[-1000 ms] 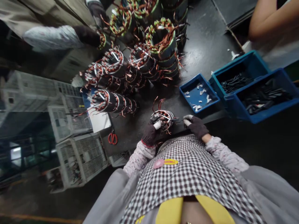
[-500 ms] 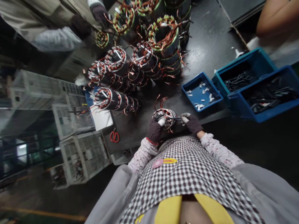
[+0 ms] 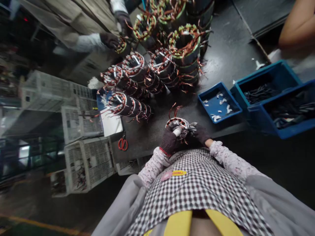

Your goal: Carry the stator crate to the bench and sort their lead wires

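Note:
A motor stator (image 3: 185,122) with white lacing and copper-coloured wire ends stands at the near table edge, in front of my apron. My left hand (image 3: 170,139), in a dark glove with pale fingertips, grips its near left side, thumb and fingers at the rim. On the right side of the stator, my right hand (image 3: 201,133) is closed in a pinch around thin dark strands (image 3: 189,129) that reach across the rim. Whether these are wires or sleeves I cannot make out. Reddish leads (image 3: 174,110) stick up from the stator's far side.
Stacked stators (image 3: 133,106) stand at the far left. Red-handled scissors (image 3: 123,143) lie left of me. A blue tray (image 3: 214,120) with white scraps and bins (image 3: 283,129) of dark pieces are at right. A co-worker's gloved hand (image 3: 110,40) touches another stator. White crates (image 3: 97,160) stand left.
My right hand has moved in from beside the stator to its right rim, bringing the dark strands closer. My left hand keeps its grip. The whole view has shifted slightly.

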Tool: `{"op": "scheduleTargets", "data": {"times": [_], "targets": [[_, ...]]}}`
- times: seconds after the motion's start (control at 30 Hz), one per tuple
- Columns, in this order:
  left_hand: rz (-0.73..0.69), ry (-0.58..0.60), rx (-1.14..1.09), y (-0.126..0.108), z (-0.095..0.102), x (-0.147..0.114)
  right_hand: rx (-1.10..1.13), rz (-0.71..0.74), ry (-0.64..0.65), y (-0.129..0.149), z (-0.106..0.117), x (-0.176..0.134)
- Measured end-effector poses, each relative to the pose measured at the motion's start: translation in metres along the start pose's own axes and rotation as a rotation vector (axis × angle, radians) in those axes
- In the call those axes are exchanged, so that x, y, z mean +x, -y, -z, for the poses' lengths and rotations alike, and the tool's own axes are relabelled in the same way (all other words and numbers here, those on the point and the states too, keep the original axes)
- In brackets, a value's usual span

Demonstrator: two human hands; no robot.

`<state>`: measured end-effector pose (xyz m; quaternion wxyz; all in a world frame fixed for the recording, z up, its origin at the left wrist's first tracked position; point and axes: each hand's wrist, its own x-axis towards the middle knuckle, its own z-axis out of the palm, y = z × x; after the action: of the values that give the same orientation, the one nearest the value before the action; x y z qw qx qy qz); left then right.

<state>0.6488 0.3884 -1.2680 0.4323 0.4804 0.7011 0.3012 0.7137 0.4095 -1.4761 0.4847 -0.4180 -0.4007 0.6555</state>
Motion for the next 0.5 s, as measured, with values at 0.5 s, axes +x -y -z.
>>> {"op": "scheduleTargets", "data": {"times": [0.5], "targets": [[-0.063, -0.219, -0.033, -0.052, 0.154, -0.039, -0.289, 0.034, -0.083, 0.109, -0.041, 0.087]]}}
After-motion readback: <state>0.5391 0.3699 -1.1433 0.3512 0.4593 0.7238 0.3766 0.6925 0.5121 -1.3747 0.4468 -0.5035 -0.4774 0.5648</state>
